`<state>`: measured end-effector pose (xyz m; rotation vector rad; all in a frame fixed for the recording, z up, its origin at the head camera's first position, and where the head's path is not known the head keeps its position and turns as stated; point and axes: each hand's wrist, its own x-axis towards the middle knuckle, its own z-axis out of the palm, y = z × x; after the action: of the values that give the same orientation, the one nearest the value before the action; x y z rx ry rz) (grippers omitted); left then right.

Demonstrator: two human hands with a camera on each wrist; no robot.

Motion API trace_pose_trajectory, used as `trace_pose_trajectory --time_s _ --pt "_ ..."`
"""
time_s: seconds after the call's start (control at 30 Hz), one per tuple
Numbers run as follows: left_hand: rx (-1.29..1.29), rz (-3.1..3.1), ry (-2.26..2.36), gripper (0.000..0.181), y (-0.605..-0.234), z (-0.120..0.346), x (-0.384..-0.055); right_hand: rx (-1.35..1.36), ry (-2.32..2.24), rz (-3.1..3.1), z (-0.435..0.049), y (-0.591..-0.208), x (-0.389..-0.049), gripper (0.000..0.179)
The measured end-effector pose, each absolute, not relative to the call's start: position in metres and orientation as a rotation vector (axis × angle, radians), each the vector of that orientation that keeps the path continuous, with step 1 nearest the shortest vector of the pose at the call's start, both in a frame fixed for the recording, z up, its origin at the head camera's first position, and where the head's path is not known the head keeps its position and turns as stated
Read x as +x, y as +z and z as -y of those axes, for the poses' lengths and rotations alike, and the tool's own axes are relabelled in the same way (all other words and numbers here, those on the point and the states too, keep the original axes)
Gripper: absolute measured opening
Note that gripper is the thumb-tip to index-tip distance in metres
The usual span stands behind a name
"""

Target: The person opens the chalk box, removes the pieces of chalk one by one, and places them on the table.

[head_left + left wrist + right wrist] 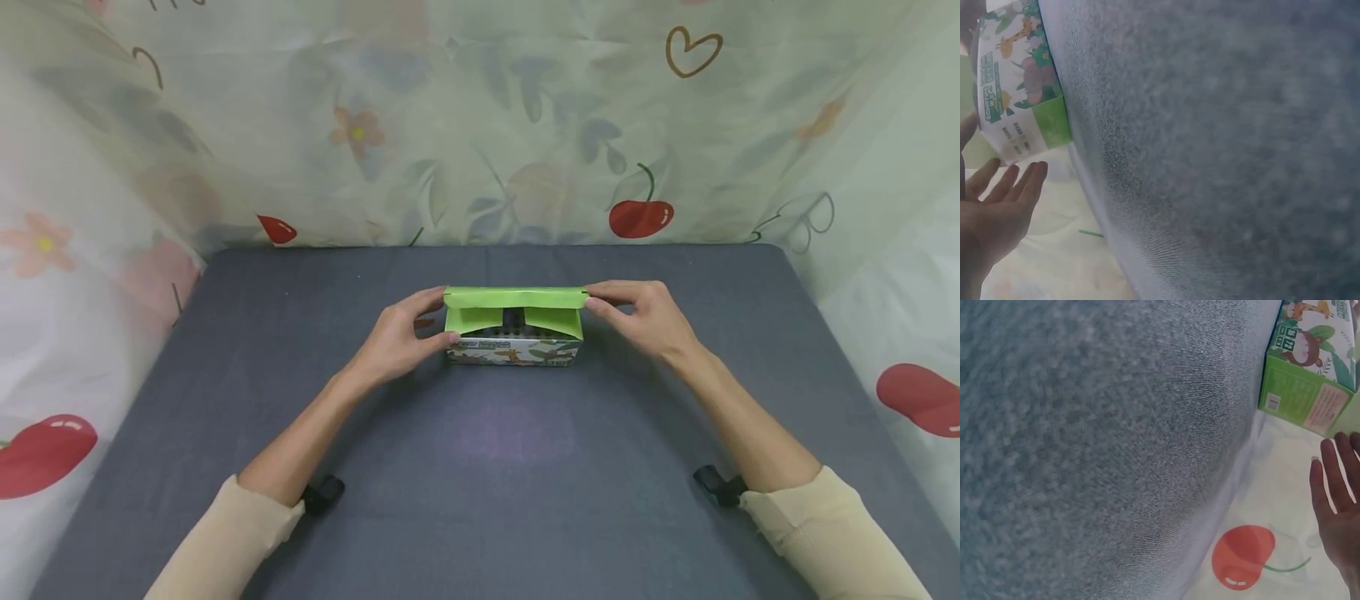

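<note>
A small cardboard box (pixel 513 352) with cartoon animals on its front and green sides stands on the table. Its green lid (pixel 517 297) is raised, and inner side flaps spread over dark contents (pixel 513 318) that I cannot make out. My left hand (pixel 401 333) holds the box's left end, thumb at the front corner and a finger by the lid's edge. With thumb and forefinger my right hand (pixel 637 317) pinches the right end of the lid. In the right wrist view, the other right fingers (pixel 1333 472) extend beside the green end panel.
A dark grey cloth (pixel 510 475) covers the table under the box and both forearms. Behind and at the sides hangs a pale curtain (pixel 465 125) printed with cherries, flowers and hearts. A black band with a small device (pixel 324 495) sits on each wrist.
</note>
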<state>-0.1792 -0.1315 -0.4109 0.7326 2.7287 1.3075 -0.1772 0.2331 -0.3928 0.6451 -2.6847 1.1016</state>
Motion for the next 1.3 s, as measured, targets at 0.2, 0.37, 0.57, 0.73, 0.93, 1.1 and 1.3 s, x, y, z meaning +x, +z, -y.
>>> trace_pose_trajectory --time_s 0.2,0.37,0.57,0.73,0.93,1.1,1.3 --pt "0.741 -2.7 1.291 0.07 -0.406 0.132 -0.181 0.659 1.117 2.666 -0.232 -0.393 -0.177 0.031" --pt "0.766 -2.692 1.285 0.071 -0.404 0.132 -0.181 0.7 1.128 2.659 -0.232 -0.393 -0.177 0.034" --pt "0.763 -2.698 1.217 0.078 -0.404 0.132 -0.182 0.746 1.09 2.661 -0.233 -0.394 -0.177 0.042" --pt "0.737 -2.705 1.16 0.082 -0.402 0.134 -0.183 0.805 1.046 2.661 -0.233 -0.395 -0.18 0.05" --pt "0.719 -2.743 1.034 0.079 -0.399 0.135 -0.183 0.881 0.944 2.718 -0.232 -0.397 -0.182 0.06" --pt "0.771 -2.747 0.951 0.079 -0.4 0.136 -0.183 0.888 0.904 2.776 -0.232 -0.398 -0.181 0.065" --pt "0.832 -2.721 0.901 0.081 -0.399 0.136 -0.184 0.854 0.91 2.828 -0.232 -0.398 -0.179 0.067"
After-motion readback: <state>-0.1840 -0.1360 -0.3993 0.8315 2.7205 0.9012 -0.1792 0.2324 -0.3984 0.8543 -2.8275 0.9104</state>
